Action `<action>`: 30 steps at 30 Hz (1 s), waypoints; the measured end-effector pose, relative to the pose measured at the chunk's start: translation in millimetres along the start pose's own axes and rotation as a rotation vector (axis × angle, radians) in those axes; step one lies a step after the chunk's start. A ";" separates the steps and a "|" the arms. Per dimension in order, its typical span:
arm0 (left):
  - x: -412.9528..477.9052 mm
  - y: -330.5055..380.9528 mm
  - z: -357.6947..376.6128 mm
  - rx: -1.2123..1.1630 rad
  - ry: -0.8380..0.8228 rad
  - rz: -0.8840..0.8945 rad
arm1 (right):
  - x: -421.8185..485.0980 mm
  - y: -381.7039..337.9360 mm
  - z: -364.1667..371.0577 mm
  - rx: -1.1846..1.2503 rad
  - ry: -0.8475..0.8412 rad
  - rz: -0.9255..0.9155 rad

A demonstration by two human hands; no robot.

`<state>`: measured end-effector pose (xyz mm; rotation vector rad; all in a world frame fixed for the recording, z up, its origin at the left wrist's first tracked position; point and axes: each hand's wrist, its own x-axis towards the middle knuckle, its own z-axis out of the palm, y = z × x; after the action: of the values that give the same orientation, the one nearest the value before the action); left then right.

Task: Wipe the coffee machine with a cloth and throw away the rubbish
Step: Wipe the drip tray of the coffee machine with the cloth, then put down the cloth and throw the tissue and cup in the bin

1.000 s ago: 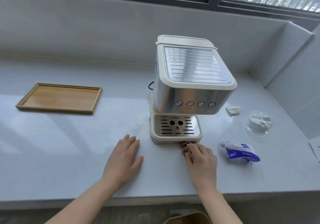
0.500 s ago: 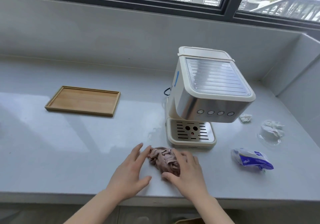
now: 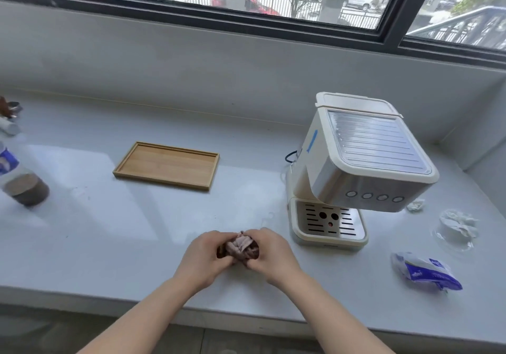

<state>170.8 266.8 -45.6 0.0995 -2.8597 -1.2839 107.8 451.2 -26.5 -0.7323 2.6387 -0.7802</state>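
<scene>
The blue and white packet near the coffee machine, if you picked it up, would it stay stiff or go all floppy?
Probably floppy: the blue and white packet looks crinkled and saggy, like soft plastic wrap. It likely weighs little, since it lies slumped and partly flattened on the counter. Its shiny film might feel a bit slippery.

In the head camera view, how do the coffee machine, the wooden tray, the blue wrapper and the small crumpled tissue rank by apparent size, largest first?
1. coffee machine
2. wooden tray
3. blue wrapper, though it lies nearer the camera, which may enlarge it
4. small crumpled tissue
</scene>
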 end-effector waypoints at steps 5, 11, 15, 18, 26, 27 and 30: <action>-9.9 -18.0 -50.7 0.064 0.048 -0.041 | 25.3 -46.7 12.1 0.008 -0.021 -0.080; -16.1 -46.9 -92.7 0.135 0.071 -0.101 | 59.1 -91.1 35.6 -0.027 -0.082 -0.141; -14.2 -62.5 -99.3 0.223 0.048 -0.124 | 72.6 -100.5 55.0 -0.036 -0.099 -0.125; -15.6 -71.6 -95.7 0.247 0.028 -0.153 | 76.6 -102.0 67.9 -0.055 -0.109 -0.114; -20.2 -63.9 -101.9 0.334 -0.047 -0.209 | 73.4 -100.4 68.0 -0.102 -0.138 -0.093; -20.5 -59.8 -105.8 0.355 -0.041 -0.197 | 71.3 -100.1 64.2 -0.100 -0.137 -0.094; -20.6 -51.0 -114.1 0.445 0.036 -0.150 | 63.5 -96.7 52.8 -0.113 -0.133 -0.098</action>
<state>197.7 149.0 -7.4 0.3388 -3.0982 -0.6254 114.2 324.3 -22.3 -0.9163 2.5588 -0.5887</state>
